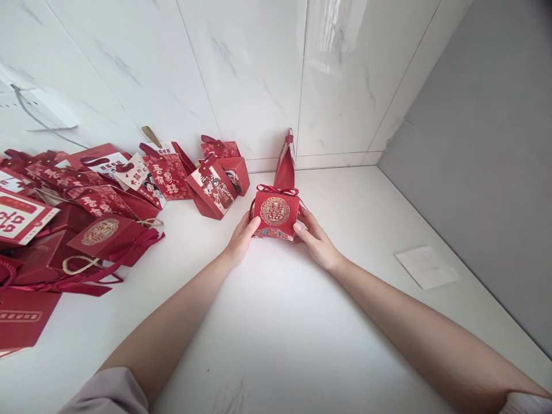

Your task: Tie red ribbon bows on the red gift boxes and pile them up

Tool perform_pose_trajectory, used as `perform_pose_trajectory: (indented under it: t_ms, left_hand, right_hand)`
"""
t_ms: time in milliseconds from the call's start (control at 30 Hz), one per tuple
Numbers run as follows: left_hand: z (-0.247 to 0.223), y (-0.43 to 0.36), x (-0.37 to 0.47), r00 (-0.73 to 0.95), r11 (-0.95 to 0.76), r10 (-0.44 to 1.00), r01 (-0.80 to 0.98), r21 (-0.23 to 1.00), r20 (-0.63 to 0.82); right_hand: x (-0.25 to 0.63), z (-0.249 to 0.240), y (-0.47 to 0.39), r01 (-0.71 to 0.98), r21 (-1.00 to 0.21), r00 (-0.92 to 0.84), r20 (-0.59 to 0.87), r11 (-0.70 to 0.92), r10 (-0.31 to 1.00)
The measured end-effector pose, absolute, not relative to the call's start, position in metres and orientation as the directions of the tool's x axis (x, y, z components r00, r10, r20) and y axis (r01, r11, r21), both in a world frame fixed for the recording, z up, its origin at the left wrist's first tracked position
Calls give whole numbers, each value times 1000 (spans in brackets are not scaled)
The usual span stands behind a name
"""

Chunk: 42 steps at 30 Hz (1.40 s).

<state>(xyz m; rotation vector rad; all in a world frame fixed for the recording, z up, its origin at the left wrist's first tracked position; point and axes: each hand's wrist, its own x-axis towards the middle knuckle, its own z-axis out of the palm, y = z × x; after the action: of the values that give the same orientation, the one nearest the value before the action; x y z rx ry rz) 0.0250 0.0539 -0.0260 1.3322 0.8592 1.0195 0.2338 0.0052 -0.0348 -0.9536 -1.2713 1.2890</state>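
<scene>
Between my two hands is a small red gift box point(276, 214) with a round gold emblem on its front and a red ribbon bow on top. My left hand point(242, 238) grips its left side, thumb on the front edge. On the opposite side my right hand point(317, 238) holds it the same way, its other fingers partly hidden behind the box. Right behind it stands a narrow red triangular box point(285, 164), seen edge-on. To the left of my left hand are a red box with printed figures point(214, 187) and another red box point(237, 172) behind it.
A large pile of red gift boxes point(103, 236) with ribbons and cords covers the left of the white table point(276, 333). A flat white square point(426, 267) lies at the right. Marble-patterned wall point(254, 75) closes off the back, a grey panel point(483, 138) the right side.
</scene>
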Motion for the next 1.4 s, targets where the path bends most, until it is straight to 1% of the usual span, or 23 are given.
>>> perform_pose_trajectory:
  t_ms: [200, 400, 500, 567, 633, 667, 733, 800, 867, 933, 1067, 1133, 1200, 1300, 1400]
  left_hand:
    - [-26, 54, 25, 340, -39, 938, -90, 995, 67]
    - [-28, 55, 24, 291, 11, 957, -94, 995, 17]
    - [-31, 57, 25, 166, -68, 983, -54, 996, 76]
    - [-33, 58, 26, 53, -144, 988, -13, 989, 145]
    - [-34, 61, 25, -74, -186, 980, 4, 983, 186]
    - [-34, 62, 24, -137, -185, 973, -6, 983, 183]
    - [-34, 65, 20, -255, -156, 958, -75, 985, 132]
    - [-32, 68, 17, -303, -126, 950, -174, 977, 69]
    - [-30, 68, 16, -273, -122, 960, -234, 965, 56]
    - [-28, 66, 17, -190, -135, 977, -230, 964, 91]
    - [-25, 59, 20, 54, -202, 975, -176, 963, 214]
    - [-26, 56, 21, 181, -274, 937, -152, 950, 299]
    - [-27, 55, 22, 280, -320, 898, -111, 941, 338]
    - [-28, 53, 24, 342, -305, 888, -62, 950, 307]
    - [-25, 52, 24, 344, -280, 896, -53, 959, 281]
  right_hand:
    - [233, -30, 3, -154, -980, -133, 144, 123, 981]
    - [232, -34, 4, -93, -984, -60, 157, 151, 986]
    - [232, -39, 6, -65, -984, -15, 168, 167, 986]
    - [232, -39, 6, -84, -983, 7, 163, 163, 987]
    - [233, -37, 4, -117, -985, 30, 123, 126, 992]
    - [234, -34, 3, -128, -987, 42, 95, 100, 995]
    - [236, -30, 0, -131, -989, 78, 57, 67, 995]
    - [238, -26, -1, -123, -990, 132, 55, 71, 990]
    - [239, -25, -1, -134, -987, 186, 60, 86, 981]
    - [240, -26, 1, -167, -982, 220, 50, 88, 974]
    - [239, -29, 6, -205, -975, 239, 34, 85, 970]
    - [239, -31, 7, -201, -976, 232, 33, 81, 972]
    - [238, -31, 6, -188, -979, 229, 36, 81, 973]
    - [238, -32, 5, -152, -983, 191, 73, 103, 979]
    - [238, -32, 3, -148, -982, 64, 106, 114, 992]
